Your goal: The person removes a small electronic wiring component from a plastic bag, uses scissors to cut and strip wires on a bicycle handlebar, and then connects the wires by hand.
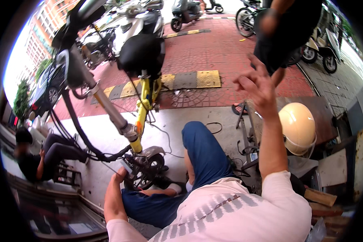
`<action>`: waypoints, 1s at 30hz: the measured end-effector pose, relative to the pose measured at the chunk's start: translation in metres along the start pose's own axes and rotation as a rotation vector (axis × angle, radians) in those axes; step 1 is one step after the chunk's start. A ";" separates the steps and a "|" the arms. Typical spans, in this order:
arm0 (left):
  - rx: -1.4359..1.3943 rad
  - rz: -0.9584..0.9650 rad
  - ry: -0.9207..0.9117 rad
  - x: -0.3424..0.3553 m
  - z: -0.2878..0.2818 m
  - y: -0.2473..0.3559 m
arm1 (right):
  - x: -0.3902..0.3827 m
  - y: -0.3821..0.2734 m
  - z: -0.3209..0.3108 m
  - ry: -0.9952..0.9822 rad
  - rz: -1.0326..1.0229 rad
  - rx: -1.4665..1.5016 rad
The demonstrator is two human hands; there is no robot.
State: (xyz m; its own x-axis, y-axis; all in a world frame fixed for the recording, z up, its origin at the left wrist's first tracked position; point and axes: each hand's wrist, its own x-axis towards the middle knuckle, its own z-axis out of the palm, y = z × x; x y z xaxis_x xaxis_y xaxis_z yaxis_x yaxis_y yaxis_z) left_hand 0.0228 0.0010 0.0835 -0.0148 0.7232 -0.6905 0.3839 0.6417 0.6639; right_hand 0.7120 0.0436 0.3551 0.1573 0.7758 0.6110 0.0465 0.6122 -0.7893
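A folding electric bike (143, 109) with a yellow frame, black seat and drooping cables stands before me. Low at its small front wheel (155, 165), my left hand (119, 174) grips a small flat grey object (127, 168), too indistinct to name. My right hand (254, 84) is raised on the right with fingers apart and apparently nothing held, in front of a standing person in black (288, 34), whose arm is partly behind it. Below that hand, a cream helmet (296, 127) rests on a worn wooden bench (322, 113).
A seated person (34, 161) is at the left beside a glass-topped cabinet (56, 209). Loose cables (169, 143) lie on the grey floor. Speed bumps (205, 78), parked scooters (181, 16) and a car (48, 92) are farther out. Wooden boards (320, 197) sit at the lower right.
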 end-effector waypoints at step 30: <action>0.025 -0.037 0.327 0.003 -0.029 -0.011 | 0.018 0.198 -0.223 -0.869 1.085 -1.602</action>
State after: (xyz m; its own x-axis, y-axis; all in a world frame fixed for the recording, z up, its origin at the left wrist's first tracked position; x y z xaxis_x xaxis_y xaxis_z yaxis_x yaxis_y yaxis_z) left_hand -0.0084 0.0035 0.0822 -0.3229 0.7458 -0.5827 0.4001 0.6655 0.6301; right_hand 0.9440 0.1445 0.1962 0.3322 0.7874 -0.5192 0.9432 -0.2830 0.1743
